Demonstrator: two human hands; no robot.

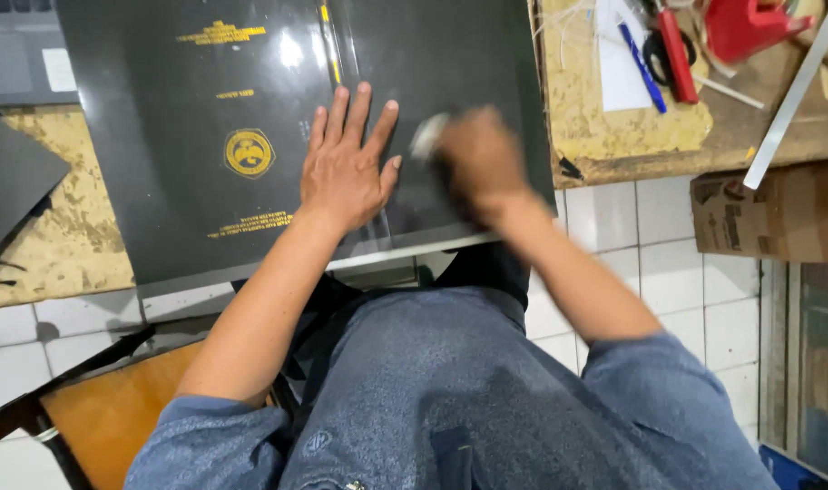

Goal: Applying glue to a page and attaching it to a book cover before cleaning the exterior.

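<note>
Two hands work on our big black cover (205, 136). Our left hand (346, 168) lies flat, fingers spread wide. Our right hand (477, 163) is blurry and closed around a small white cloth (429, 136). The cover lies on the yellow worktable (613, 136). If we rub too hard, the cover might slide or crease.

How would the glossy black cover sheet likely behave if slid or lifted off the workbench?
The black cover sheet looks glossy, so probably slippery; the left hand presses it flat. It overhangs the workbench edge without drooping, suggesting some stiffness. It is broad and thin, so likely light.
</note>
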